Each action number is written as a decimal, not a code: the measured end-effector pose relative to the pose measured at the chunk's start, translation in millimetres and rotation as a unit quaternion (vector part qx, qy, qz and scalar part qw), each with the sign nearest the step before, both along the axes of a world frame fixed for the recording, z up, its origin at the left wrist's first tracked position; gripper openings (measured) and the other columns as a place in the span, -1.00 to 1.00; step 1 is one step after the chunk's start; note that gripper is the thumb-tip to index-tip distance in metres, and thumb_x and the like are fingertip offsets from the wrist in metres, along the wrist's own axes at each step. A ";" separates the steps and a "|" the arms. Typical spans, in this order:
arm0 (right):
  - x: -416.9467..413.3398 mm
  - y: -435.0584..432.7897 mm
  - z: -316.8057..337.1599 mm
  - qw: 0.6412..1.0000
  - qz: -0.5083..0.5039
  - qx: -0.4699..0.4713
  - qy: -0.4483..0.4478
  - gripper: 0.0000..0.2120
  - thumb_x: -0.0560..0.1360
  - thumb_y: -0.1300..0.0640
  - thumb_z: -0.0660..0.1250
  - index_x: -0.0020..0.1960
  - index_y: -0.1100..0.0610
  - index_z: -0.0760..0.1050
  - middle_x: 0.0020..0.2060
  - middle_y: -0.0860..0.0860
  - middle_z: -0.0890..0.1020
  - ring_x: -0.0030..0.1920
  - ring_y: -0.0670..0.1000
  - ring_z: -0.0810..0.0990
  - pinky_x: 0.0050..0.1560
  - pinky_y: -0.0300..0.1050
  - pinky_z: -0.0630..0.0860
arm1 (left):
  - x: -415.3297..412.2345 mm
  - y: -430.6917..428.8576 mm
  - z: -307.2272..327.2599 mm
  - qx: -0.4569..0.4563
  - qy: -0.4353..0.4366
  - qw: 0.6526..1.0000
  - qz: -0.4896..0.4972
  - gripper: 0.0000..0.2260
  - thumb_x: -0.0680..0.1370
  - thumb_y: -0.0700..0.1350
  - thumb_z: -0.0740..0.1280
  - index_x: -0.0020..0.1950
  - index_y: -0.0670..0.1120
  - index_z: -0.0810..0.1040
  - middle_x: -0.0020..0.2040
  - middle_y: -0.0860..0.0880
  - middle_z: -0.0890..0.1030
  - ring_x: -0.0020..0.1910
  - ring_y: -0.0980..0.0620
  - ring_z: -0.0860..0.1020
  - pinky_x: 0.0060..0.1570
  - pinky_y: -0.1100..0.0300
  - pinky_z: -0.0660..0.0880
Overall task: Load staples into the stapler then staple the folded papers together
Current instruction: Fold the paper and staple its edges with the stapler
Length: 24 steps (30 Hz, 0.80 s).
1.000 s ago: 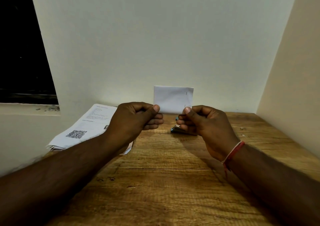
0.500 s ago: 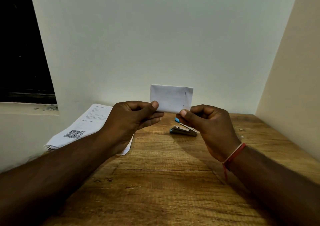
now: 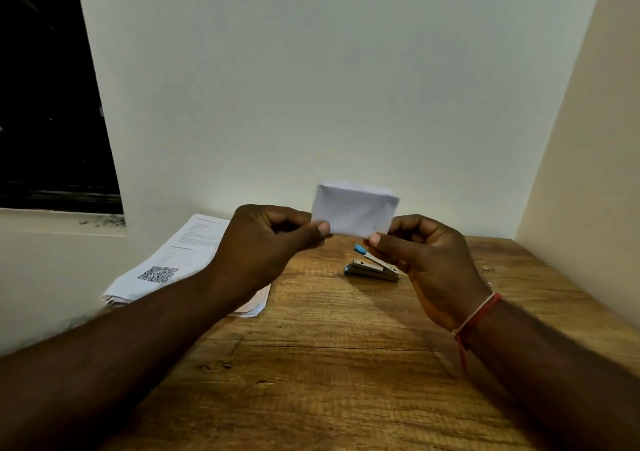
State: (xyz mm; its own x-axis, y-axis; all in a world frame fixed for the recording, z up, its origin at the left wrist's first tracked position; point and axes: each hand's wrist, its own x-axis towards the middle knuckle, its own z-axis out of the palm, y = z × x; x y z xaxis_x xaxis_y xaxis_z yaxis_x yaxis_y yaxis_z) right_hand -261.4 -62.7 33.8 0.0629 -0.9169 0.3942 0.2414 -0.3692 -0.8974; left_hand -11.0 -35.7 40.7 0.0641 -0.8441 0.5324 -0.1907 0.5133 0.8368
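A small white folded paper point(image 3: 355, 210) is held upright above the wooden table point(image 3: 329, 364). My left hand point(image 3: 270, 246) pinches its lower left corner between thumb and fingers. My right hand point(image 3: 429, 260) pinches its lower right corner the same way. The paper looks blurred and its top leans away from me. Below and behind the paper, a blue and metal stapler point(image 3: 372, 267) lies on the table with its top arm lifted open; my right hand partly hides its right end.
A stack of printed sheets with a QR code point(image 3: 173, 263) lies at the table's left edge under my left forearm. White walls close the table in at the back and right. A dark window point(image 3: 48, 104) sits at the upper left.
Both hands have moved slightly down and left with the paper, and its top has tilted away. More of the stapler now shows below the paper.
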 end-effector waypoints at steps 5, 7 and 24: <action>-3.3 0.6 2.6 0.972 -0.124 -0.124 0.154 -0.41 0.34 0.17 0.75 0.28 -0.01 0.59 0.27 -0.11 0.72 0.31 -0.05 0.69 0.24 0.03 0.70 | 13.2 -3.5 2.4 -0.221 -0.247 0.939 0.097 -0.92 0.53 -0.13 0.67 0.00 -0.01 0.86 -0.03 0.11 0.84 -0.03 0.18 0.78 0.03 0.15 0.70; -6.5 3.4 3.8 0.942 -0.148 -0.191 0.232 -0.31 0.34 0.06 0.76 0.38 -0.13 0.55 0.36 -0.21 0.64 0.40 -0.12 0.60 0.28 -0.04 0.62 | 14.8 -3.5 4.6 -0.252 -0.292 0.917 0.100 -0.95 0.54 -0.14 0.66 -0.02 -0.07 0.85 -0.04 0.06 0.83 -0.05 0.16 0.77 0.01 0.13 0.65; 1.9 9.9 0.6 0.958 -0.060 -0.157 0.232 -0.79 0.49 -0.12 0.50 0.02 -0.06 0.80 0.00 -0.13 0.81 0.00 -0.02 0.74 -0.18 -0.16 0.60 | 4.5 7.4 3.5 -0.191 -0.325 0.925 0.048 -0.86 0.63 0.06 0.55 -0.05 0.02 0.78 -0.08 0.13 0.77 -0.07 0.11 0.74 -0.03 -0.01 0.66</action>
State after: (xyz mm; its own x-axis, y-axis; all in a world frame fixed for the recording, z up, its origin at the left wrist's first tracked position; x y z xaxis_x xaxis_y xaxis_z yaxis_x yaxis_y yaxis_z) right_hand -259.5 -52.8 34.4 0.1996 -0.7695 0.6066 -0.2179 -0.6384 -0.7382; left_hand -6.5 -28.3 44.2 -0.3096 -0.5942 0.7424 -0.6494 0.7024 0.2914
